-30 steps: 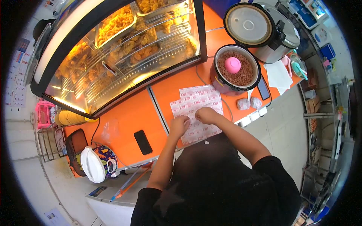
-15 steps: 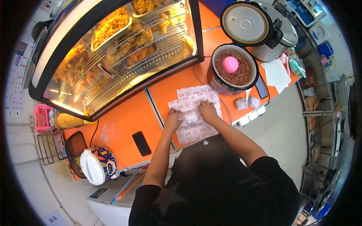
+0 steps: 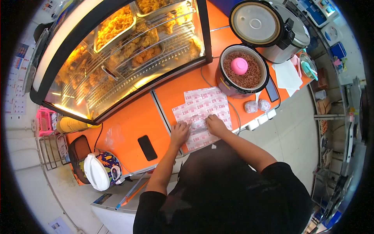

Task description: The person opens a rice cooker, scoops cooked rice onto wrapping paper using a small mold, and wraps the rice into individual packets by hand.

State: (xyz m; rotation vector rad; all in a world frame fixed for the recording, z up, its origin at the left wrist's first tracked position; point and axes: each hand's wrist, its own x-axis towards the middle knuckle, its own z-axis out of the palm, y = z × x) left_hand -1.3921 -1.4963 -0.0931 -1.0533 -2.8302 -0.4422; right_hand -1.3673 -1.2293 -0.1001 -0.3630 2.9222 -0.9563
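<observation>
Paper-wrapped bundle point(image 3: 198, 123) lies on red-printed wrapping sheets point(image 3: 216, 102) between left hand point(image 3: 180, 134) and right hand point(image 3: 215, 125), fingers curled at its ends; pinching or merely pressing, cannot tell; wrapping looks partly done, ends seemingly unclosed; two wrapped balls point(image 3: 251, 107) sit by the rice cooker point(image 3: 233, 88)

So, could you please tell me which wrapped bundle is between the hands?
The bundle on the printed paper, between the left hand and right hand; the other two bundles sit beside the rice cooker.
</observation>
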